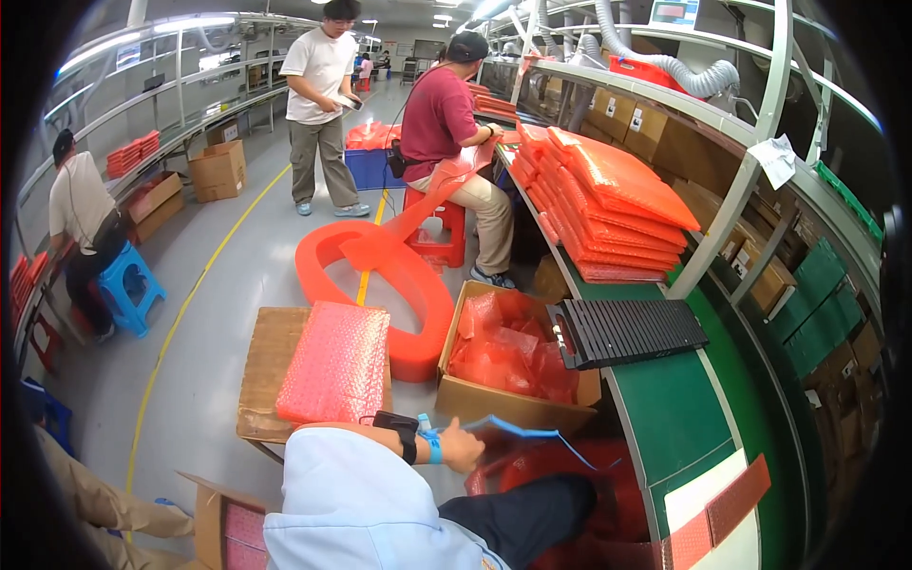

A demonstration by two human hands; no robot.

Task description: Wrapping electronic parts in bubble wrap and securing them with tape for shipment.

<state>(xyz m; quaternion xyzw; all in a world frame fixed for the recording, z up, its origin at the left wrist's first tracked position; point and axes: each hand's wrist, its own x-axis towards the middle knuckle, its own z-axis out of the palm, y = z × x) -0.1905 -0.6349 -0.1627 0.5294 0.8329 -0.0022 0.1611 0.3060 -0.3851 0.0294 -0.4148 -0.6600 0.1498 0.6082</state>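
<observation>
My left hand (463,448) reaches in from the lower middle, beyond a pale blue sleeve (356,494). Its fingers point down and away, so their closing is hard to read. A blue band (434,446) and a black strap circle the wrist, and a blue cord (522,430) trails off to the right. Just beyond the hand, a cardboard box (513,404) holds crumpled red film (494,347). Left of it, a pink bubble-wrap pouch stack (334,366) lies on a wooden stool (264,375). My right hand is out of sight.
A black ridged tray (627,332) and stacked red bubble pouches (608,204) sit along the green bench (679,408) at right. A coil of red wrap (418,347) lies on the floor. One person (442,133) sits ahead; another (323,95) stands behind.
</observation>
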